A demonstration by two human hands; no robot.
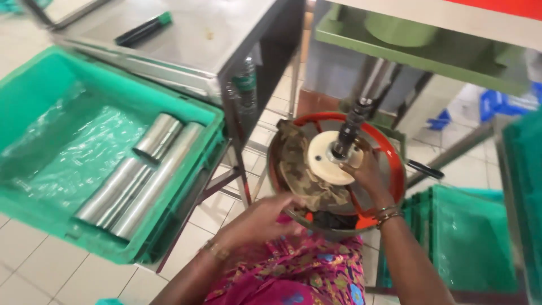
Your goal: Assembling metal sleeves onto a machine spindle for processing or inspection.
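Both hands grip: left hand (271, 212) pinches cloth (302, 169) at wheel rim (395, 164), right hand (367, 172) clasps hub (330, 158).

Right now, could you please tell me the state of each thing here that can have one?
Left hand: on the wheel's near rim, beside the cloth.
Right hand: at the cream disc.
Red wheel: lying flat.
Patterned cloth: crumpled on the wheel.
Steel tubes: lying in the green crate.
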